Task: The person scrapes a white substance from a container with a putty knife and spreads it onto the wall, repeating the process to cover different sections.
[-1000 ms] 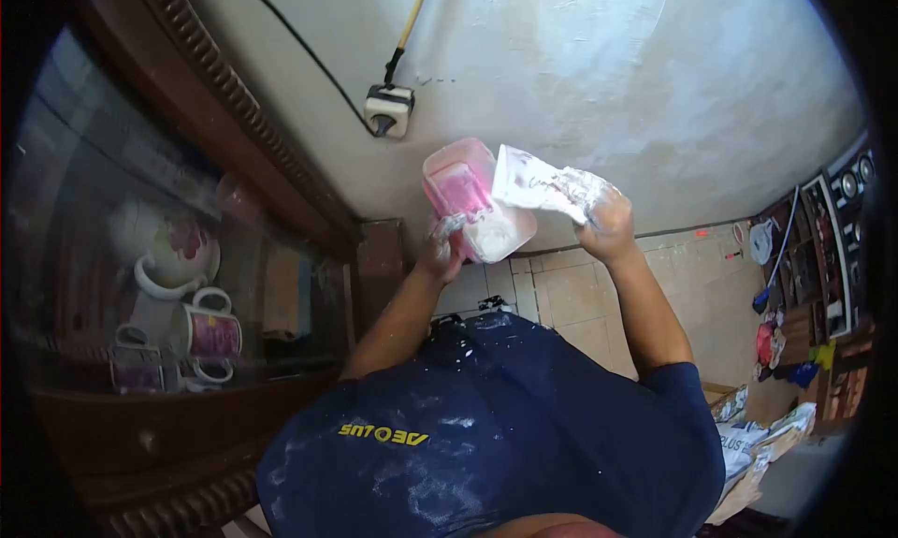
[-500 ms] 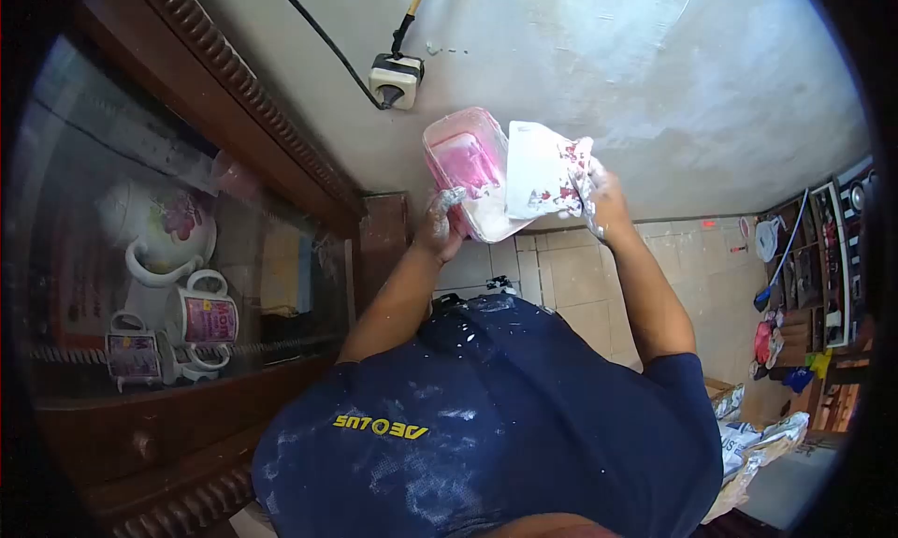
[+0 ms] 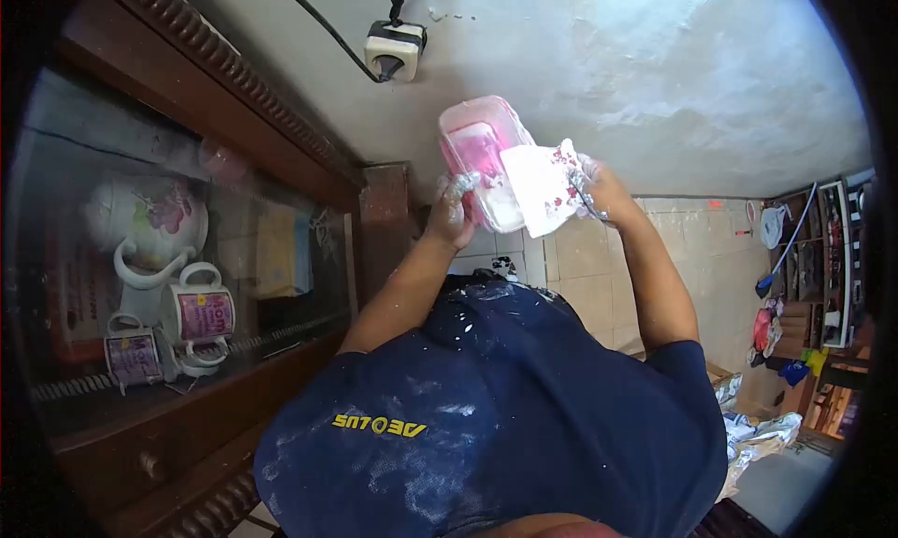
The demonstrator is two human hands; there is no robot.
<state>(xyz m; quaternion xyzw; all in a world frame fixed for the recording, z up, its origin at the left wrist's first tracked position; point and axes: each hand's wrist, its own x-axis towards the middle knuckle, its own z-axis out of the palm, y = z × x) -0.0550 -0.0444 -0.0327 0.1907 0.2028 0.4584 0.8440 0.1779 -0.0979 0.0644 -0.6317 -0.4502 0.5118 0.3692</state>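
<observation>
A pink-tinted clear tub point(image 3: 479, 126) with white paste inside is tilted in front of the wall. My left hand point(image 3: 456, 209), smeared with white, grips the tub's near left side. A flat white plate point(image 3: 535, 184) with red spots and white paste overlaps the tub's right side. My right hand point(image 3: 599, 190) has its paste-covered fingers closed on the plate's right edge. Part of the tub's right side is hidden behind the plate.
The pale wall point(image 3: 636, 89) rises ahead, bearing an outlet box point(image 3: 393, 51) with a plug and cable. A glass-fronted wooden cabinet point(image 3: 215, 61) with mugs point(image 3: 201, 315) stands left. Shelves point(image 3: 804, 267) and foil-like bags point(image 3: 758, 440) are at right.
The plate has moved down and swung to a steeper tilt over the tub. The tub has shifted slightly right, and the view has moved a little.
</observation>
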